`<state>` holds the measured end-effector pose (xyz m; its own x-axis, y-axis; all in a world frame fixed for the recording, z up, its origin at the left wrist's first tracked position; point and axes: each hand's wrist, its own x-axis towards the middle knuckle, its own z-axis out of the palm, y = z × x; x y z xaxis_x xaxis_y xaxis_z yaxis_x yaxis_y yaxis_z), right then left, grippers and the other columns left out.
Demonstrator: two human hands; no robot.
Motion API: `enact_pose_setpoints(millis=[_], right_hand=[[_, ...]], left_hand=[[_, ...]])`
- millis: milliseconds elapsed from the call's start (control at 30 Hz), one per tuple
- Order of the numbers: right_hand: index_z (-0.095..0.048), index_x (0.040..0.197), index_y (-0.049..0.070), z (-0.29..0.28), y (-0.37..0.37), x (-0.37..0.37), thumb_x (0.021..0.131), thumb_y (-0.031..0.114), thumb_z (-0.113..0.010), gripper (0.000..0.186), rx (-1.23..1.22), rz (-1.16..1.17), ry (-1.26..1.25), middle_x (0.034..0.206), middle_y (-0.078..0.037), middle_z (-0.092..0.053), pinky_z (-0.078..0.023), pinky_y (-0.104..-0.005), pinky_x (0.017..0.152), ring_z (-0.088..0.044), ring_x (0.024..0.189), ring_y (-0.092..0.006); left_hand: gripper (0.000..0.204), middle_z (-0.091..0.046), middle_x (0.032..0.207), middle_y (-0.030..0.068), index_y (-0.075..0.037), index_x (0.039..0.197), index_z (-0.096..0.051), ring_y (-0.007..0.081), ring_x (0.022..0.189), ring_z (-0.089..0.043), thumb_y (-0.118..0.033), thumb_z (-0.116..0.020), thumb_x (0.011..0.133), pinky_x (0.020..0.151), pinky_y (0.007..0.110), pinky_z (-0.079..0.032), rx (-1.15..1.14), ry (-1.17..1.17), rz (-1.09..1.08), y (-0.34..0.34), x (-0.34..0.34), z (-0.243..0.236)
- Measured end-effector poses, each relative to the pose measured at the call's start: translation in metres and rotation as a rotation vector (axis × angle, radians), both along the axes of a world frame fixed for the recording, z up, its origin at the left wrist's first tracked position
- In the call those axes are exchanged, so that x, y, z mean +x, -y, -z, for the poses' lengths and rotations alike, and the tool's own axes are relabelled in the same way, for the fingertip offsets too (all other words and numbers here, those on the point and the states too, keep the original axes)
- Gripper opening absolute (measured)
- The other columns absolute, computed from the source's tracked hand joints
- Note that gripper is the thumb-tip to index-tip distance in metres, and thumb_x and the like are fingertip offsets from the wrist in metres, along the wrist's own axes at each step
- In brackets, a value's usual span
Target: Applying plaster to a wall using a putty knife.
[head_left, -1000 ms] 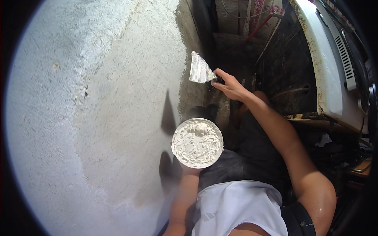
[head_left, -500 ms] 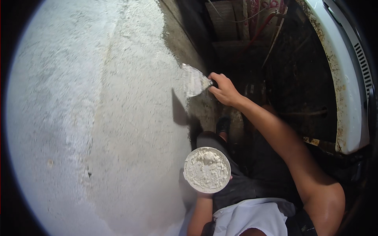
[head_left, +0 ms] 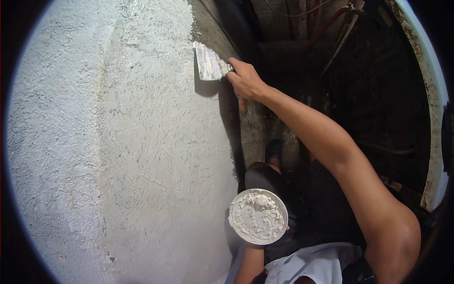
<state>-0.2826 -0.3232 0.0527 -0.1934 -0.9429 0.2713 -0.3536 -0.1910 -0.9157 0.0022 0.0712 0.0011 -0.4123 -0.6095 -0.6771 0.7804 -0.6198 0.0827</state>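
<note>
My right hand (head_left: 247, 79) is closed round the handle of a putty knife (head_left: 209, 64). White paste coats its wide blade, which lies at the wall's surface near the edge of the white coating; whether the whole edge touches I cannot tell. Low in the view, a round tub (head_left: 258, 216) of thick white paste is held up by my left hand (head_left: 288, 228). Only a fingertip of that hand shows at the tub's right side; the rest is hidden beneath it. The rough wall (head_left: 156, 142) fills the left side, white over most of it.
A bare grey-brown strip (head_left: 215, 28) borders the white coating at the top. On the right stands a curved white panel (head_left: 436, 94) with rusty stains along its edge. A red hose (head_left: 326, 29) and boards are in the dark space at the back. My dark shoe (head_left: 274, 149) is below.
My right hand has moved up and left with the putty knife, bringing the blade to the wall. In the picture, the tub has shifted slightly right and down.
</note>
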Motion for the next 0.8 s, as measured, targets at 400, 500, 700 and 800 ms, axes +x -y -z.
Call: enact_pose_setpoints(millis=[400,500,700,800], right_hand=[[-0.048,0.094,-0.008,0.005,-0.013,0.0,0.089,0.014,-0.048,0.023,0.1,0.156,-0.08,0.088,-0.034,-0.059,-0.044,-0.0569,0.081,-0.056,0.09,-0.0535],[-0.049,0.095,-0.007,-0.012,-0.014,0.002,0.088,0.015,-0.049,0.023,0.092,0.133,-0.071,0.093,-0.033,-0.06,-0.045,-0.0561,0.083,-0.057,0.094,-0.052],[-0.052,0.101,-0.003,-0.028,-0.017,0.005,0.089,0.014,-0.053,0.021,0.142,0.144,-0.269,0.11,-0.027,-0.063,-0.048,-0.0544,0.091,-0.056,0.108,-0.046],[-0.052,0.1,-0.004,-0.014,-0.023,0.0,0.088,0.013,-0.054,0.02,0.194,0.123,-0.27,0.109,-0.027,-0.063,-0.048,-0.0551,0.091,-0.057,0.107,-0.047]], left_hand=[[0.089,-0.039,0.162,0.0078,-0.03,0.158,-0.039,0.0487,0.144,-0.04,-0.084,-0.042,0.087,0.096,0.09,-0.031,0.015,-0.465,-0.039,0.015,-0.013,-0.025],[0.09,-0.038,0.163,0.0079,-0.029,0.158,-0.038,0.0487,0.144,-0.039,-0.084,-0.042,0.087,0.096,0.09,-0.031,-0.032,-0.478,-0.026,0.015,-0.013,-0.024],[0.092,-0.036,0.164,0.0087,-0.028,0.16,-0.035,0.0488,0.145,-0.037,-0.085,-0.042,0.087,0.094,0.091,-0.033,-0.03,-0.412,-0.081,0.016,-0.016,-0.032],[0.1,-0.032,0.166,0.0076,-0.029,0.161,-0.031,0.0463,0.148,-0.032,-0.087,-0.049,0.082,0.1,0.088,-0.031,-0.047,-0.496,-0.09,0.015,-0.015,-0.03]])
